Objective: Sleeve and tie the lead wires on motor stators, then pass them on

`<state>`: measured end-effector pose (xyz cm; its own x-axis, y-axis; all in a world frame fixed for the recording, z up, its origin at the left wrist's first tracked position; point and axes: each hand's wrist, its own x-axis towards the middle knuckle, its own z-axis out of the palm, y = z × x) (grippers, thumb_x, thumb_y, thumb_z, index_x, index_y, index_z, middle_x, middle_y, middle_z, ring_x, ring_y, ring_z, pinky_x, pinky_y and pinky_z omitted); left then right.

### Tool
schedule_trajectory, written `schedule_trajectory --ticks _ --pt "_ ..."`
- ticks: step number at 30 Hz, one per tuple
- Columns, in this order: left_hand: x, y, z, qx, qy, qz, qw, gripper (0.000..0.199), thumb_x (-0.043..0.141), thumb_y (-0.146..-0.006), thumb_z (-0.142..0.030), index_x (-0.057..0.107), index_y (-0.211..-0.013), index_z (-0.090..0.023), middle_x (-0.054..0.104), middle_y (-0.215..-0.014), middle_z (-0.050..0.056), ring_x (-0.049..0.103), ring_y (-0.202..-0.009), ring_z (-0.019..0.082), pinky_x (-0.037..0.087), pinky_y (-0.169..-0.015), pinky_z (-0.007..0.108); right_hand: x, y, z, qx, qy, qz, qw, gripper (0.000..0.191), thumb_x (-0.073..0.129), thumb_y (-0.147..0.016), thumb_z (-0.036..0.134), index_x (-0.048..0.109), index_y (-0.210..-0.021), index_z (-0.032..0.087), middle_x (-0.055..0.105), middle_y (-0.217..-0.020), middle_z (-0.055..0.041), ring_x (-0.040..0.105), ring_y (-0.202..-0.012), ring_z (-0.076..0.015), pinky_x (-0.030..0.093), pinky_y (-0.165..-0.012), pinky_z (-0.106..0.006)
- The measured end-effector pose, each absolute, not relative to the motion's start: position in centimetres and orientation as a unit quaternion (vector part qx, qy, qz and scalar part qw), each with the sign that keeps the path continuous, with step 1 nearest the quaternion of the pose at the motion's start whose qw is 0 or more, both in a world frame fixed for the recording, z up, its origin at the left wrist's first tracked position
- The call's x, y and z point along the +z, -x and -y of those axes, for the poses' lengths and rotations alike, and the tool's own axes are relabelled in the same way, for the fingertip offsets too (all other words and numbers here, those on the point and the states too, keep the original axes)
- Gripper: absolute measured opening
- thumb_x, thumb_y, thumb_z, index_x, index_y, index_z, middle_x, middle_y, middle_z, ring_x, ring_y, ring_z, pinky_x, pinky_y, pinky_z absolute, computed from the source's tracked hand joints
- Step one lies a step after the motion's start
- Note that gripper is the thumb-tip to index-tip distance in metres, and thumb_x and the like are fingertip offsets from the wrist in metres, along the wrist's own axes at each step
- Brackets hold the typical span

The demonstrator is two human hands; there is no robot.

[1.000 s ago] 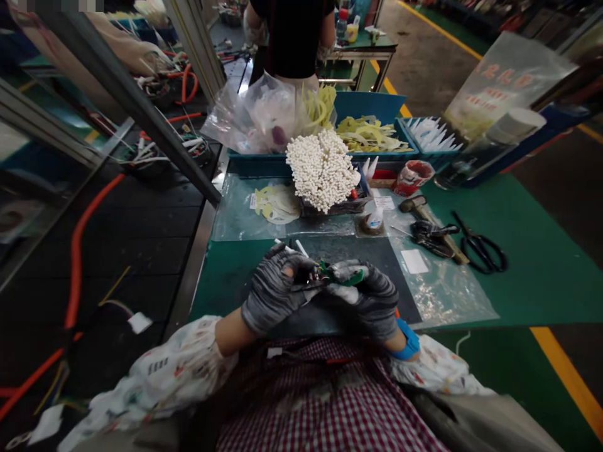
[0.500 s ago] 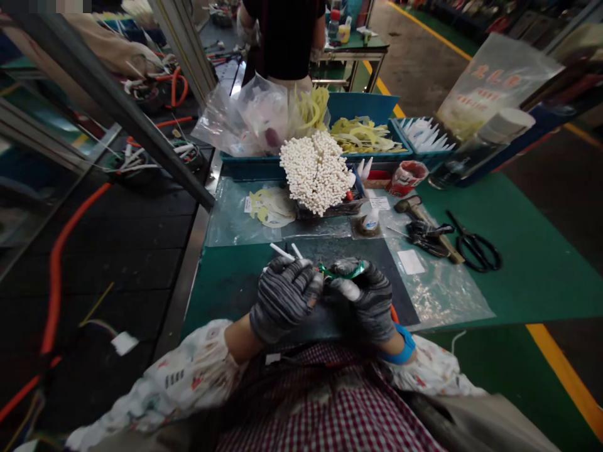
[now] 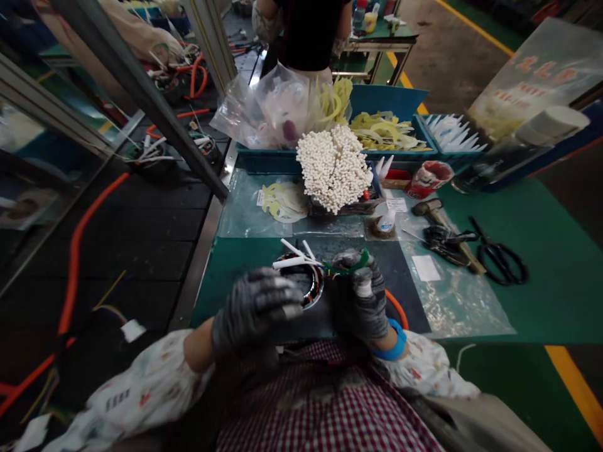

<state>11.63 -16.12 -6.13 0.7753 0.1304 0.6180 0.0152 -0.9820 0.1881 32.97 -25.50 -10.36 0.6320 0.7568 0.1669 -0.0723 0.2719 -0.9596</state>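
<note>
On the dark mat lies a ring-shaped wound coil, like a motor stator (image 3: 315,294), partly hidden by my left hand. White sleeves (image 3: 291,262) and thin wires come out of it. My right hand (image 3: 365,292), in a grey striped glove, is closed on a green curved strip (image 3: 351,265) to the right of the ring. Thin coloured wires run from the sleeves towards this strip; its exact kind is unclear. My left hand (image 3: 257,307), gloved alike and blurred by motion, is over the table's near left part, apart from the wires. Its fingers are stretched out and nothing shows in them.
A bundle of thin white sleeves (image 3: 332,166) stands behind the mat. Blue bins hold yellowish cut sheets (image 3: 389,132) and white pointed nozzles (image 3: 452,133). A hammer (image 3: 452,235) and black scissors (image 3: 502,257) lie right. A slanted metal post (image 3: 141,94) rises left. Another person (image 3: 306,37) stands beyond.
My left hand has left the wires and moved left and towards me, uncovering the ring and sleeves. My right hand keeps the green strip. The view has shifted slightly.
</note>
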Motion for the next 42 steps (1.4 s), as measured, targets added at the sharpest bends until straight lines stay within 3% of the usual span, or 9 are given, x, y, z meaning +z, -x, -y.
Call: schedule_trajectory --ticks 3,7,11,14,19,23,29,36,42 --pt "-5.1 -12.5 13.1 0.381 -0.914 -0.12 0.074 0.015 0.063 -0.11 -0.028 0.069 -0.123 -0.027 0.084 -0.119 0.003 0.077 -0.114 0.018 0.059 -0.102 0.035 -10.4 -32.3 25.1 0.262 0.518 0.345 0.737 0.034 0.077 -0.099 0.061 0.077 -0.105 0.028 0.085 -0.099 -0.0018 0.079 -0.09 -0.0225 0.066 -0.085 -0.04" --pt "-5.2 -14.6 11.6 0.348 -0.935 -0.068 -0.024 0.018 0.069 -0.109 -0.03 0.072 -0.126 -0.031 0.085 -0.122 -0.002 0.076 -0.118 0.018 0.049 -0.116 0.04 -10.5 -32.2 25.0 0.249 0.529 0.361 0.727 0.033 0.083 -0.094 0.06 0.081 -0.101 0.028 0.086 -0.097 -0.0009 0.079 -0.087 -0.0225 0.065 -0.084 -0.039" --pt "-6.2 -15.5 12.4 0.329 -0.943 -0.026 -0.028 0.014 0.068 -0.108 -0.023 0.073 -0.118 -0.033 0.085 -0.119 -0.01 0.075 -0.117 0.014 0.036 -0.13 0.041 -11.4 -32.5 25.5 0.302 0.518 0.361 0.714 0.031 0.085 -0.092 0.059 0.08 -0.099 0.029 0.084 -0.093 0.0002 0.076 -0.084 -0.0217 0.064 -0.083 -0.038" --pt "-6.4 -15.2 12.3 0.314 -0.949 -0.026 0.022 0.012 0.07 -0.107 -0.027 0.075 -0.118 -0.03 0.085 -0.121 -0.005 0.074 -0.12 0.018 0.035 -0.133 0.048 -12.1 -32.7 25.5 0.352 0.485 0.352 0.719 0.034 0.084 -0.093 0.062 0.079 -0.098 0.03 0.082 -0.091 0.0004 0.074 -0.083 -0.0208 0.064 -0.082 -0.036" --pt "-6.6 -14.0 6.2 0.197 -0.943 -0.157 0.22 0.022 0.077 -0.099 -0.043 0.081 -0.111 -0.025 0.083 -0.12 0.007 0.079 -0.112 0.023 0.061 -0.108 0.042 -11.5 -33.2 25.0 0.439 0.433 0.359 0.701 0.036 0.089 -0.087 0.062 0.078 -0.09 0.028 0.08 -0.086 0.0007 0.074 -0.08 -0.018 0.063 -0.078 -0.03" --pt "-8.0 -15.2 -0.5 0.151 -0.918 -0.327 0.164 0.03 0.067 -0.099 -0.035 0.081 -0.117 -0.015 0.08 -0.126 0.019 0.075 -0.118 0.034 0.061 -0.109 0.054 -10.6 -33.1 25.0 0.487 0.405 0.394 0.666 0.027 0.094 -0.087 0.049 0.08 -0.092 0.027 0.081 -0.088 -0.0002 0.075 -0.081 -0.0183 0.064 -0.077 -0.03" --pt "-9.1 -21.0 -3.9 0.045 -0.912 -0.395 0.096 0.039 0.065 -0.096 -0.037 0.081 -0.129 -0.022 0.063 -0.158 0.017 0.057 -0.145 0.043 0.045 -0.122 0.061 -10.9 -32.8 25.3 0.491 0.39 0.422 0.655 0.025 0.091 -0.09 0.048 0.08 -0.093 0.027 0.082 -0.093 -0.0023 0.077 -0.088 -0.0211 0.066 -0.085 -0.034" --pt "-8.6 -24.0 -5.6 -0.038 -0.897 -0.425 0.113 0.044 0.075 -0.082 -0.034 0.082 -0.116 -0.008 0.076 -0.133 0.023 0.064 -0.135 0.045 0.048 -0.119 0.055 -11.4 -33.3 25.5 0.47 0.413 0.45 0.637 0.024 0.09 -0.092 0.049 0.082 -0.098 0.027 0.084 -0.096 -0.0033 0.079 -0.089 -0.0216 0.067 -0.085 -0.034" --pt "-7.4 -20.6 -6.9 -0.008 -0.877 -0.428 0.216 0.03 0.079 -0.081 -0.036 0.083 -0.103 -0.016 0.084 -0.104 0.008 0.079 -0.099 0.027 0.064 -0.094 0.034 -11.5 -33.2 25.5 0.45 0.401 0.464 0.649 0.018 0.09 -0.092 0.045 0.081 -0.096 0.029 0.082 -0.094 -0.0011 0.077 -0.087 -0.0197 0.066 -0.086 -0.034"
